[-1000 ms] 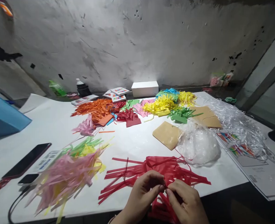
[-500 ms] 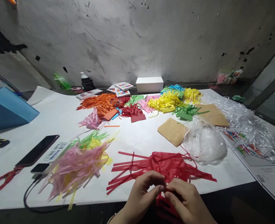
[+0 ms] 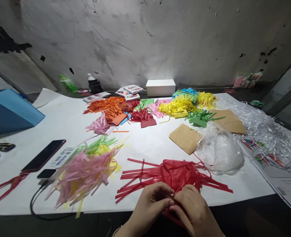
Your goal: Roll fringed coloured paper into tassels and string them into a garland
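Red tissue paper [image 3: 176, 174], cut into long strips at its ends, lies at the front edge of the table, with some hanging below my hands. My left hand [image 3: 155, 200] is closed in a pinch on this paper, thumb against fingers. Close beside it, my right hand [image 3: 193, 207] is also closed on the paper, and the fingertips of both hands meet. The exact bit between the fingers is hidden. To the left of my hands lies a heap of pink fringed tissue paper [image 3: 86, 172] with yellow and green strips.
A phone [image 3: 45, 155] and a black cable [image 3: 37, 194] lie left. Behind are orange fringe [image 3: 108, 107], yellow fringe [image 3: 177, 106] and a white box [image 3: 160, 87]. To the right are a brown paper piece [image 3: 185, 138], a clear plastic bag [image 3: 221, 149] and white shredded strips [image 3: 259, 125].
The right hand has turned slightly, its fingers folding closer over the left fingertips. The whole scene sits a little further right in view.
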A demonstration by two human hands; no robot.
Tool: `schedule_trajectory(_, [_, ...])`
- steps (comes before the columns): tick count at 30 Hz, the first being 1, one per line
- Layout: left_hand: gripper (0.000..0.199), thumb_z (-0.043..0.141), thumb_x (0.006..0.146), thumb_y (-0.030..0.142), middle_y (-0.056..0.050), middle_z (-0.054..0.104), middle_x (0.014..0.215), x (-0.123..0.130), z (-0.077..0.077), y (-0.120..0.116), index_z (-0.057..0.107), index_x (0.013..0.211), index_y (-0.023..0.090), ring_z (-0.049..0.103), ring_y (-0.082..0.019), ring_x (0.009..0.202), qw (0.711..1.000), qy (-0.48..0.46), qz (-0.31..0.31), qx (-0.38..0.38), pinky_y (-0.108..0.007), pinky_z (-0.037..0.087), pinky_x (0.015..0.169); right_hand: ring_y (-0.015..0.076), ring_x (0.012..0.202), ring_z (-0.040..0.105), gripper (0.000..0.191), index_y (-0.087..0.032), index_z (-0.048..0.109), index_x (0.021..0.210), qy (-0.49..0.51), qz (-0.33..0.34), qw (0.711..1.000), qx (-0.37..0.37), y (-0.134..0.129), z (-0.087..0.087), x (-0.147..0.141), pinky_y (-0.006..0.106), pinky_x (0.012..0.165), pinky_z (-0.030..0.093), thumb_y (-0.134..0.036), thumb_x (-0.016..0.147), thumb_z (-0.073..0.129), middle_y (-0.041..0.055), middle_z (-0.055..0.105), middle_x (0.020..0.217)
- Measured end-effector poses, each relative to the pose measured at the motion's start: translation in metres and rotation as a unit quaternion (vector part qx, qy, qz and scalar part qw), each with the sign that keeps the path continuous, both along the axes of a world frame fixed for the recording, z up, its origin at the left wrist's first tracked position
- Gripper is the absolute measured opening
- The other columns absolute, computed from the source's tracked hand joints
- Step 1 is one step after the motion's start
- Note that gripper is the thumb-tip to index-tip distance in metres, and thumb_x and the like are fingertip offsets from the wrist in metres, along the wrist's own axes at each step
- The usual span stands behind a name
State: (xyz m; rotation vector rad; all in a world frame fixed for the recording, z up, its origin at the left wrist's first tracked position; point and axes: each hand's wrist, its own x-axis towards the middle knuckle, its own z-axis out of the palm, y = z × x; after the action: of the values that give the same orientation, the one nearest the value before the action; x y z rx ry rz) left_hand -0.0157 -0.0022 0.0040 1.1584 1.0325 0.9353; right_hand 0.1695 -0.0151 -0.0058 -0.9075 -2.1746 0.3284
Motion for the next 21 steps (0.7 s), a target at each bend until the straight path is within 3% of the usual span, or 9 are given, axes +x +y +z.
schedule_trajectory(2, [0.008,0.076,0.071,0.016,-0.003,0.072,0.074,-0.005,0.000,-0.001,0.075,0.079,0.016,0.064,-0.016,0.069,1.000,0.025,-0.014,0.009,-0.023,0.048,0.064,0.0175,0.066,0.058,0.013,-0.018,0.057,0.092,-0.038,0.006,0.998,0.058,0.001,-0.003,-0.003,0.040,0.084,0.048,-0.011,0.097,0.047,0.0018,0.063,0.074])
schedule_trajectory(5, [0.004,0.077,0.071,0.016,-0.002,0.071,0.072,-0.015,0.001,-0.004,0.075,0.074,0.017,0.063,-0.016,0.069,0.997,0.068,-0.010,0.020,-0.023,0.048,0.064,0.0149,0.059,0.055,0.017,-0.019,0.055,0.082,-0.075,0.005,0.994,0.081,0.000,-0.005,-0.008,0.045,0.094,0.044,-0.008,0.092,0.048,-0.0015,0.059,0.067])
schedule_trajectory(11, [0.008,0.074,0.074,0.015,-0.004,0.076,0.077,-0.028,0.005,-0.011,0.076,0.081,0.018,0.067,-0.019,0.073,0.990,0.138,-0.009,0.040,-0.025,0.050,0.068,0.0167,0.065,0.058,0.009,-0.017,0.056,0.090,-0.049,-0.009,0.995,0.083,-0.002,-0.017,-0.027,0.045,0.098,0.041,-0.013,0.092,0.048,0.0001,0.063,0.073])
schedule_trajectory(15, [0.014,0.066,0.075,0.007,-0.003,0.074,0.074,-0.031,0.007,-0.013,0.074,0.078,0.018,0.065,-0.017,0.069,0.976,0.190,-0.028,0.099,-0.023,0.048,0.064,0.0158,0.057,0.051,0.021,-0.020,0.053,0.076,-0.060,-0.050,0.987,0.138,-0.004,-0.033,-0.040,0.050,0.100,0.040,-0.009,0.090,0.043,-0.0017,0.055,0.062])
schedule_trajectory(18, [0.016,0.060,0.078,0.006,-0.003,0.072,0.073,-0.036,0.009,-0.015,0.070,0.077,0.019,0.064,-0.017,0.068,0.971,0.196,-0.004,0.140,-0.024,0.049,0.063,0.0154,0.057,0.054,0.022,-0.021,0.053,0.076,-0.067,-0.037,0.993,0.088,-0.006,-0.031,-0.035,0.048,0.098,0.045,-0.012,0.092,0.043,-0.0021,0.055,0.062])
schedule_trajectory(21, [0.015,0.059,0.082,0.010,-0.003,0.070,0.076,-0.052,0.012,-0.011,0.069,0.079,0.020,0.064,-0.018,0.071,0.967,0.178,0.039,0.180,-0.026,0.051,0.065,0.0190,0.071,0.066,0.019,-0.020,0.059,0.095,-0.021,-0.022,0.999,0.019,-0.005,-0.022,-0.020,0.040,0.093,0.053,-0.031,0.101,0.044,0.0029,0.067,0.078])
